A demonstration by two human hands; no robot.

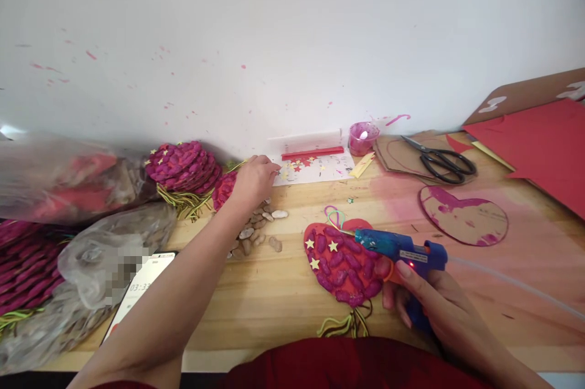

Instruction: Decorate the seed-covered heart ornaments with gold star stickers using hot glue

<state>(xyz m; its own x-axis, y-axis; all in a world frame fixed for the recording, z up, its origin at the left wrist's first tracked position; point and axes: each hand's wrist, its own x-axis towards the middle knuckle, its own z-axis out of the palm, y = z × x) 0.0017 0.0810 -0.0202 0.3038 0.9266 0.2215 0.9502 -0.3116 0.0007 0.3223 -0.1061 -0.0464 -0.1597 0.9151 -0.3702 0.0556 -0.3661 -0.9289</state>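
Note:
My right hand (425, 294) is wrapped round a blue hot glue gun (388, 244), which has a small red light lit. Its nozzle is over the top of a red heart (340, 267) covered with painted magenta peanuts. Several cream stars (333, 246) lie on the heart's left side, a looped cord is at its top, and a tassel (347, 323) hangs below. My left hand (258, 178) reaches forward to the left edge of a white paper (315, 172) with small red and yellow stars (299, 163). Its fingers are pressed together; what they hold is hidden.
Loose peanuts (256, 227) lie under my left forearm. Stacked peanut hearts (185, 166), plastic bags (77, 175) and a phone (141, 282) are at left. A magenta paint cup (363, 138), black scissors (441, 160), a cardboard heart (464, 215) and red sheets (539, 139) are at right.

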